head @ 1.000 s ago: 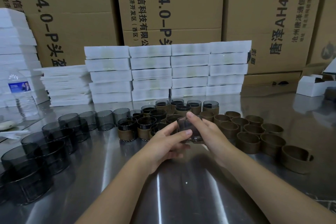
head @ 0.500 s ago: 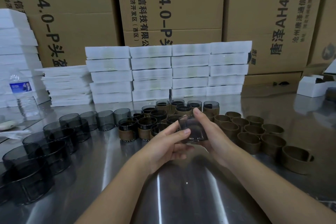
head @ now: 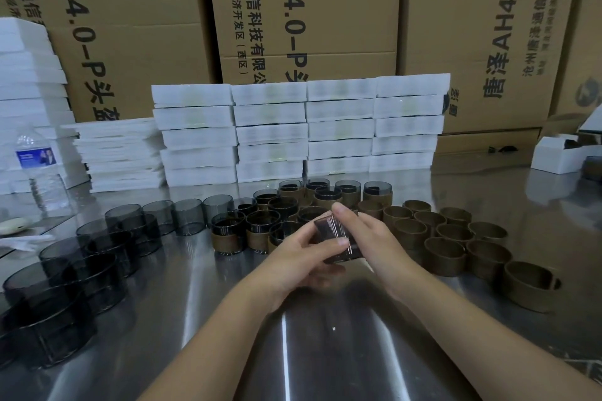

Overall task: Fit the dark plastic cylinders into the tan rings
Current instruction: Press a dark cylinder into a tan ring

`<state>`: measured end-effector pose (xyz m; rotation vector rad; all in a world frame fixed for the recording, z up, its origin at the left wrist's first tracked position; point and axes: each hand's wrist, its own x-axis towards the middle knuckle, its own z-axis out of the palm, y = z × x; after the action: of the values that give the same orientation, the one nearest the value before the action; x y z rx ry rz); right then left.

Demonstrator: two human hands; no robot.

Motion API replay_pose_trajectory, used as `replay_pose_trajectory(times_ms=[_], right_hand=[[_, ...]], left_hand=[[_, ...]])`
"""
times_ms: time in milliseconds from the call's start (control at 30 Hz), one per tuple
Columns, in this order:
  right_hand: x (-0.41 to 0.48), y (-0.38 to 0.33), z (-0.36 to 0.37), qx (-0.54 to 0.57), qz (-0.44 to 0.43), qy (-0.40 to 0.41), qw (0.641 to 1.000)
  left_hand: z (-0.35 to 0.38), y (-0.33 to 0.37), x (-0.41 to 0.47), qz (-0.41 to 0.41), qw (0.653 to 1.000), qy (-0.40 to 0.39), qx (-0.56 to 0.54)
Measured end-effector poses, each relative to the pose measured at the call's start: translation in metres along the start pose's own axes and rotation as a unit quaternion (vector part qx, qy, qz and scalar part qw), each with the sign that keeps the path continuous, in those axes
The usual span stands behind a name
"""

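A dark translucent plastic cylinder [head: 332,239] is held tilted above the steel table, between both hands. My left hand [head: 298,259] grips its near side with fingers and thumb curled round it. My right hand [head: 371,239] holds its far right side, with the fingertips over the top edge. Whether a tan ring sits on this cylinder I cannot tell. Several loose dark cylinders [head: 97,257] stand at the left. Several empty tan rings [head: 444,255] stand at the right. Behind the hands, several cylinders fitted in tan rings [head: 228,233] are grouped together.
White flat boxes [head: 270,133] are stacked along the back of the steel table [head: 325,352], in front of large cardboard cartons [head: 309,10]. A water bottle [head: 39,169] stands at the far left. A small open white box [head: 563,156] sits far right.
The cylinder has tilted further between the hands and shifted slightly toward me. The hands stay in nearly the same place.
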<state>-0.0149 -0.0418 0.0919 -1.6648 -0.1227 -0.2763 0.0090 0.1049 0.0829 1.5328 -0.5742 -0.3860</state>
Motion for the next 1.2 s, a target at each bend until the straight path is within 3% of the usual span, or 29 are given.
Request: replay_pose_trajectory(times_ms=[400, 800, 1200], right_hand=[[0.002, 0.004, 0.0, 0.005, -0.018, 0.042, 0.999], [0.002, -0.002, -0.003, 0.027, 0.03, 0.012, 0.999], [-0.002, -0.007, -0.006, 0.083, 0.03, -0.069, 0.994]], left_hand=[[-0.001, -0.001, -0.001, 0.05, 0.998, 0.033, 0.009], [-0.004, -0.001, 0.0, 0.024, 0.999, 0.017, 0.026], [-0.006, 0.002, -0.002, 0.009, 1.0, -0.025, -0.011]])
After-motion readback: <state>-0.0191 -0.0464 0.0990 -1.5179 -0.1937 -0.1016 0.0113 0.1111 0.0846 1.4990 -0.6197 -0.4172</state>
